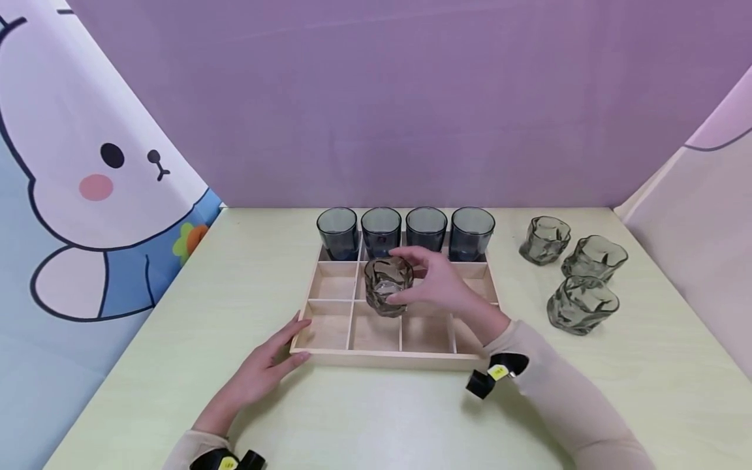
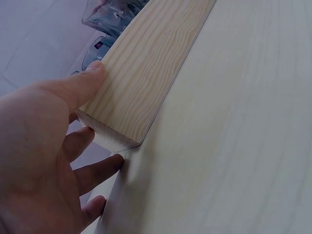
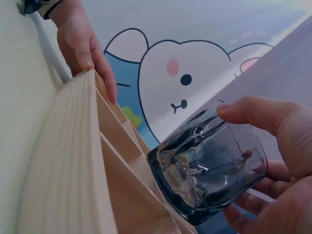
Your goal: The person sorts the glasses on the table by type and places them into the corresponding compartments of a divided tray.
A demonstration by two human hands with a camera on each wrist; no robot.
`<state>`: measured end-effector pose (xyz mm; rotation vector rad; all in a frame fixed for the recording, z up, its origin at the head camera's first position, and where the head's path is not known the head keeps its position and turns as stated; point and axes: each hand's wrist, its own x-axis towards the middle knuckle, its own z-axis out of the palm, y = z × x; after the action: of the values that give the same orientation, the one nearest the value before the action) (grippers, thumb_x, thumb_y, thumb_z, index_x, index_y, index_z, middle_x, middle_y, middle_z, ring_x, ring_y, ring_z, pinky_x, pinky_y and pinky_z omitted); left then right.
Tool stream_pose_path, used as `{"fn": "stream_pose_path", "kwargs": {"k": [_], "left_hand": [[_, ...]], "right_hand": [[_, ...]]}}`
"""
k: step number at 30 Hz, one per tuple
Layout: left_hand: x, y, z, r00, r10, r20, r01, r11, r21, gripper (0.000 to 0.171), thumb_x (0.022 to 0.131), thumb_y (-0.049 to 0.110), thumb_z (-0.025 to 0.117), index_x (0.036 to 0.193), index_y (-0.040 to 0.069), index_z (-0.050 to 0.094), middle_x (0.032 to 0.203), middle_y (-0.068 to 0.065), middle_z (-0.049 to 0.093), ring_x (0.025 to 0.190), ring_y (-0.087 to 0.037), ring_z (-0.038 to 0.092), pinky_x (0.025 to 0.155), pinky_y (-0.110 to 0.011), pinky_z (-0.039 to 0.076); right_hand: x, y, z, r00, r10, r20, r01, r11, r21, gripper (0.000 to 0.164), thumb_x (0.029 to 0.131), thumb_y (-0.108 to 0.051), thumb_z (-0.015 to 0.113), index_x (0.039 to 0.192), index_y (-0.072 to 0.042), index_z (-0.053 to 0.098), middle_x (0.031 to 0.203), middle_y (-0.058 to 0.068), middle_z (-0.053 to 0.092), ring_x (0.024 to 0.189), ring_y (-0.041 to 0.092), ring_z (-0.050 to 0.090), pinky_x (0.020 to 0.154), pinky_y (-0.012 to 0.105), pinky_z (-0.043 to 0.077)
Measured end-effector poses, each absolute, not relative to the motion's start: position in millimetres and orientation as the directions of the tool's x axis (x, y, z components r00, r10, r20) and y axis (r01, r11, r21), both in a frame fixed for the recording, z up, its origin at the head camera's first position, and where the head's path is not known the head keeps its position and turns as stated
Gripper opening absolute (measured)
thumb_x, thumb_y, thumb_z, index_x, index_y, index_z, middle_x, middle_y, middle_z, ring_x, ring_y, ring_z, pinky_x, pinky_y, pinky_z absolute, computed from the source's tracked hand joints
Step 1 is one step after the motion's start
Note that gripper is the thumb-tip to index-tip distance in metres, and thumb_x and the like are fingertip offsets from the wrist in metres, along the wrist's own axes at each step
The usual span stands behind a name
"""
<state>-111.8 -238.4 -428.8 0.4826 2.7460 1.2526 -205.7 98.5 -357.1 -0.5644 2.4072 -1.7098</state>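
My right hand (image 1: 437,281) grips a wavy smoky-grey glass (image 1: 388,287) between thumb and fingers. The glass overlaps the middle row of a divided wooden tray (image 1: 388,360), second column from the left, in the head view. Seen from the right wrist, its thick base (image 3: 175,200) is close over the dividers and the glass leans. My left hand (image 1: 267,365) holds the tray's front left corner, thumb on the front wall (image 2: 141,73) and fingers round the side. Several straight-sided blue-grey glasses (image 1: 425,228) stand in the tray's back row.
On the table's right side stand three more wavy grey glasses, one at the back (image 1: 545,240), one in the middle (image 1: 595,256) and one nearest me (image 1: 583,305). A purple backdrop (image 1: 411,104) rises behind the table (image 1: 176,352), and a cartoon-printed sheet (image 1: 106,215) is on the left.
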Motion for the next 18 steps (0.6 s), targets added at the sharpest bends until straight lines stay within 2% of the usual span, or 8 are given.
{"fn": "stream_pose_path", "kwargs": {"k": [6,18], "left_hand": [[-113.0,-238.9,-430.6,-0.947,0.318,0.050,0.246,0.617,0.747,0.058,0.098,0.030,0.065,0.151,0.017,0.044,0.160,-0.017,0.027,0.144,-0.042,0.027,0.111,-0.063,0.025],[-114.8,-239.9,-428.8,-0.946,0.323,0.040,0.234,0.589,0.773,0.057,0.097,0.030,0.066,0.149,0.017,0.046,0.159,-0.016,0.028,0.144,-0.041,0.027,0.112,-0.058,0.024]], "right_hand": [[-207.6,77.4,-356.0,-0.921,-0.387,0.054,-0.179,0.295,-0.938,0.078,0.066,-0.010,0.093,0.137,-0.012,0.059,0.121,0.007,0.063,0.110,0.027,0.058,0.094,0.043,0.051],[-215.9,42.0,-349.4,-0.927,-0.372,0.047,-0.151,0.254,-0.955,0.080,0.066,-0.008,0.094,0.138,-0.012,0.059,0.123,0.006,0.061,0.110,0.026,0.058,0.088,0.036,0.054]]}}
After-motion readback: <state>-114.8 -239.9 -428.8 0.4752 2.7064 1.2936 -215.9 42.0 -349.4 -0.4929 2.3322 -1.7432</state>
